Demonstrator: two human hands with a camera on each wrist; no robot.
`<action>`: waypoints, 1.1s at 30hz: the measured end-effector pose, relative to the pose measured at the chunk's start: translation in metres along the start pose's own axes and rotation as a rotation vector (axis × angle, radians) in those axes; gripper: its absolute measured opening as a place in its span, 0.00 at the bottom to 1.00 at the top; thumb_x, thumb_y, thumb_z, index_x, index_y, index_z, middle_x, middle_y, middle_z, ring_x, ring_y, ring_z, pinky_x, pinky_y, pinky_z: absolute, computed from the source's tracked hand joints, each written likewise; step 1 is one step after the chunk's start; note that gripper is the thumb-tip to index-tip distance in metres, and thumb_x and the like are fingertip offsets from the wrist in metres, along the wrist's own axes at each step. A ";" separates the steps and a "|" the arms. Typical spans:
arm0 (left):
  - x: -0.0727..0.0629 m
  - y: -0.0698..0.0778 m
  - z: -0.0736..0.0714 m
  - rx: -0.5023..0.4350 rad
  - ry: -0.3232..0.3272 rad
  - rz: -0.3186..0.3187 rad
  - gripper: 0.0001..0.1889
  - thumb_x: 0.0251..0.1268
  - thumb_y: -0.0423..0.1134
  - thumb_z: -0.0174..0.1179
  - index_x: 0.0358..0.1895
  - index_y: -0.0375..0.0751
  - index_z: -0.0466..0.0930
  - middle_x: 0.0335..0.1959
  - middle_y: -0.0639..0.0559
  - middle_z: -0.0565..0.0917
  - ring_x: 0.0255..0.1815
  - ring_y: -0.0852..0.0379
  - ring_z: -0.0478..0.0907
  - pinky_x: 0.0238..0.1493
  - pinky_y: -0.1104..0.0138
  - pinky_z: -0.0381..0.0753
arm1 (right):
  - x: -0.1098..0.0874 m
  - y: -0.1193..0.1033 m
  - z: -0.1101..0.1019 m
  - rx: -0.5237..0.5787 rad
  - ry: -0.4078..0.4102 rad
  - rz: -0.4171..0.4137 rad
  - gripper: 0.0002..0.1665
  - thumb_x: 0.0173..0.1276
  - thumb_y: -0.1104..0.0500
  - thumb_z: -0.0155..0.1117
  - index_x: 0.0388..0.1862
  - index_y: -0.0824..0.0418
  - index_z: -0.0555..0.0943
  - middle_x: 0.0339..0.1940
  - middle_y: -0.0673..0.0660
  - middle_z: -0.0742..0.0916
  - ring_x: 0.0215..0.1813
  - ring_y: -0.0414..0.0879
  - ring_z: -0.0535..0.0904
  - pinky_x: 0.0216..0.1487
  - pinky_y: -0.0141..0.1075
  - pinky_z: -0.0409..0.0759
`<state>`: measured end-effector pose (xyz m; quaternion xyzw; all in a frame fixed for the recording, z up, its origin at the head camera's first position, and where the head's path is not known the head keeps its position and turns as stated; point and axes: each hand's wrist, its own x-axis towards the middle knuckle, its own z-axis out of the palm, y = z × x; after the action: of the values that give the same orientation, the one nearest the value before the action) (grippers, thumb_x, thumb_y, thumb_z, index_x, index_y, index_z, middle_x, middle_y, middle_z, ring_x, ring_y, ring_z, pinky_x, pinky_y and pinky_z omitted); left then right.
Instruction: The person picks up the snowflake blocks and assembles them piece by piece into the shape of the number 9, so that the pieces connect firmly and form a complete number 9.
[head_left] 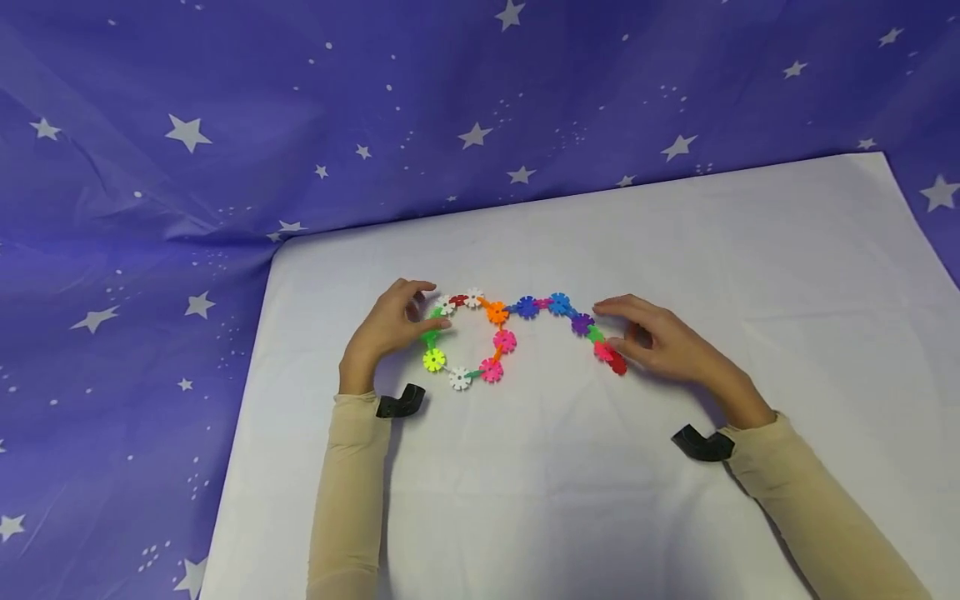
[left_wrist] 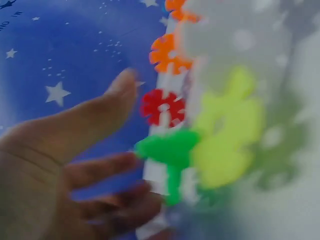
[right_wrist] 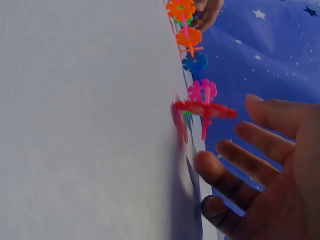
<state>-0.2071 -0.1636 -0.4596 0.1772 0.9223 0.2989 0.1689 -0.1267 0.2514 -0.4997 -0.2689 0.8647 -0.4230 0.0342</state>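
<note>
Colourful plastic snowflake discs, slotted together, lie on the white table as a ring with a tail running right. My left hand (head_left: pixel 386 325) is at the ring's left side, its thumb and fingers apart around the green discs (head_left: pixel 430 337). In the left wrist view a green disc (left_wrist: pixel 170 145) is close to the fingertips, with a blurred yellow disc (left_wrist: pixel 227 135) beyond; contact is unclear. My right hand (head_left: pixel 663 342) hovers by the tail's end, near a red disc (head_left: pixel 617 362). The right wrist view shows its fingers spread, apart from that red disc (right_wrist: pixel 205 108).
A white cloth covers the table (head_left: pixel 540 483). Behind it and to the left hangs a purple-blue curtain (head_left: pixel 412 108) printed with stars. Black wrist mounts (head_left: pixel 401 402) sit at both sleeve cuffs, just above the cloth.
</note>
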 end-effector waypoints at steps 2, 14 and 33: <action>-0.002 0.001 -0.002 0.013 -0.056 -0.042 0.37 0.54 0.46 0.74 0.66 0.37 0.70 0.45 0.41 0.78 0.40 0.48 0.74 0.46 0.57 0.74 | 0.001 -0.002 0.002 0.010 -0.041 -0.003 0.27 0.65 0.63 0.68 0.63 0.61 0.77 0.62 0.56 0.80 0.34 0.38 0.72 0.34 0.29 0.74; 0.005 0.005 0.008 -0.011 0.099 -0.012 0.31 0.64 0.47 0.66 0.66 0.35 0.70 0.46 0.40 0.78 0.42 0.45 0.77 0.46 0.55 0.77 | 0.002 -0.014 0.010 -0.013 -0.045 -0.036 0.21 0.64 0.66 0.67 0.57 0.59 0.81 0.54 0.53 0.82 0.37 0.35 0.72 0.36 0.29 0.75; 0.014 0.000 0.021 -0.118 0.106 0.181 0.26 0.67 0.39 0.63 0.65 0.33 0.71 0.52 0.38 0.81 0.51 0.45 0.81 0.55 0.57 0.78 | 0.008 -0.041 0.030 -0.095 -0.278 -0.014 0.20 0.62 0.63 0.71 0.54 0.53 0.83 0.35 0.44 0.80 0.28 0.34 0.69 0.31 0.28 0.71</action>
<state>-0.2111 -0.1472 -0.4785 0.2335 0.8910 0.3756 0.1021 -0.1067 0.2058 -0.4869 -0.3323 0.8688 -0.3402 0.1378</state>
